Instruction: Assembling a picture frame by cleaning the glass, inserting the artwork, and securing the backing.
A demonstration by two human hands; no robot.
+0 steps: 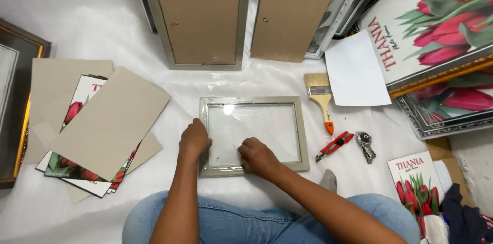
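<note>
On the white sheet-covered floor (102, 23), right in front of the person's denim-clad knees, lies a small silver picture frame (305, 136) with its glass pane (262, 123) catching a glare. Both forearms reach forward from the lap and angle inward toward the frame's near edge. The left hand (194, 140) sits at the frame's left rail, fingers curled over and pressing on the rail, closed loosely on it rather than lifting it. The right hand (258, 157) rests on the near part of the glass, knuckles up, fingers bunched together against the pane; whether it pinches anything small, I cannot tell. The frame lies flat.

Right of the frame, a wooden paintbrush (320, 99) with an orange handle tip lies just beside it, and near that a red utility knife (335, 145) and a small metal tool (365, 145). Left of the frame, a stack of grey cardboard backings (110, 121) covers tulip prints (74, 113). Beyond the frame, two larger frames (200, 15) stand with brown backs showing.
</note>
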